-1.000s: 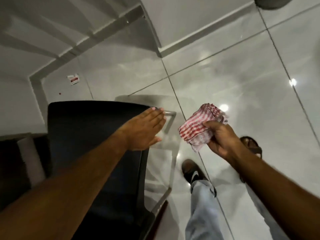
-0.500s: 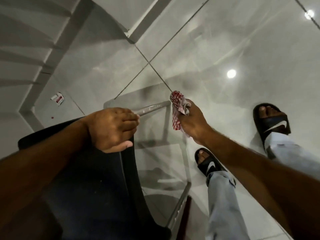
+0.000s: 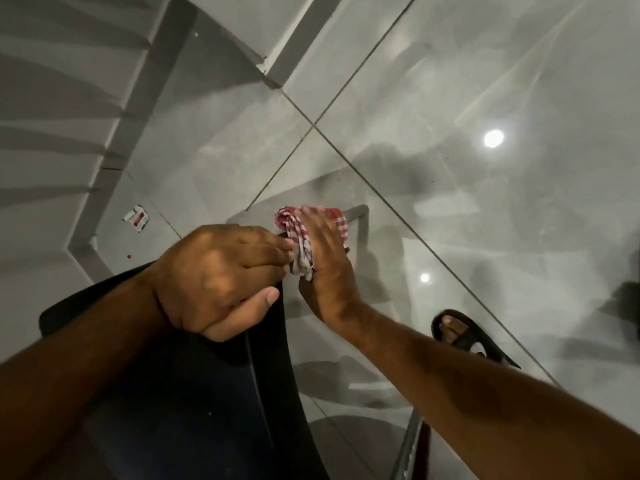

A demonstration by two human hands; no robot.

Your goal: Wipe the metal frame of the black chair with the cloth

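The black chair [image 3: 194, 403] fills the lower left, seen from above. Its metal frame [image 3: 358, 213] shows as a grey bar running out to the right of the top edge, then bending down. My left hand [image 3: 221, 275] grips the chair's top edge, fingers curled over it. My right hand [image 3: 325, 261] holds the red-and-white checked cloth [image 3: 298, 233] wrapped over the top bar, right next to my left fingertips. The bar under the cloth is hidden.
Glossy grey floor tiles [image 3: 485, 220] spread to the right. My sandalled foot [image 3: 464, 336] stands right of the chair. A lower frame rail [image 3: 407, 445] runs near the bottom. A small paper scrap [image 3: 137, 218] lies by the wall skirting at left.
My right hand has brought the cloth left along the bar until it meets my left hand. My left hand has closed firmly on the chair's top. The view has dipped closer.
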